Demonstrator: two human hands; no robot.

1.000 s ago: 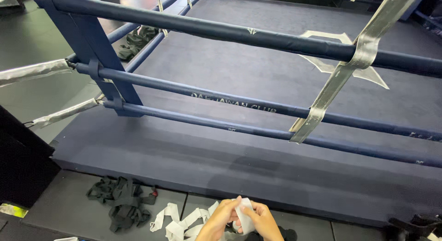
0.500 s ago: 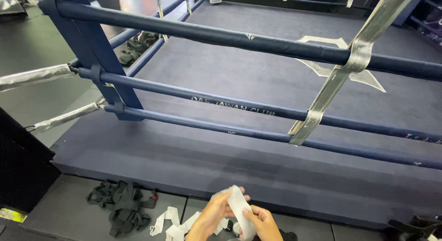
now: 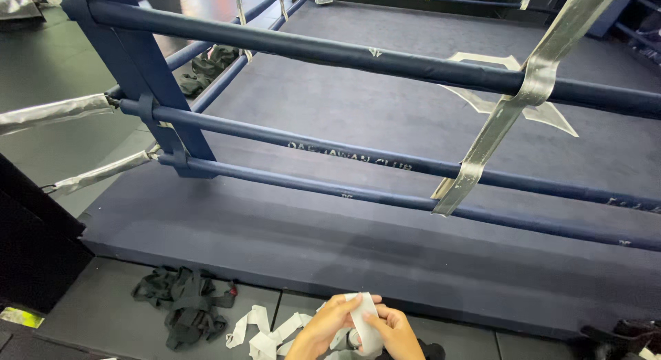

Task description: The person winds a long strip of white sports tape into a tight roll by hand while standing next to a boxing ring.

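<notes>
A dark blue padded boxing ring platform (image 3: pixel 385 243) fills the view, fenced by 3 dark blue padded ropes (image 3: pixel 358 54) tied with a silver vertical strap (image 3: pixel 513 105). At the bottom edge, above the dark floor mats (image 3: pixel 103 312), both hands meet. The left hand (image 3: pixel 325 323) and right hand (image 3: pixel 394 330) each pinch a long white cloth hand wrap (image 3: pixel 363 316), both grips closed on it. Its long axis runs upright between the hands, its loose tail trailing left onto the floor. A crumpled black cloth wrap (image 3: pixel 180 306) lies further left.
</notes>
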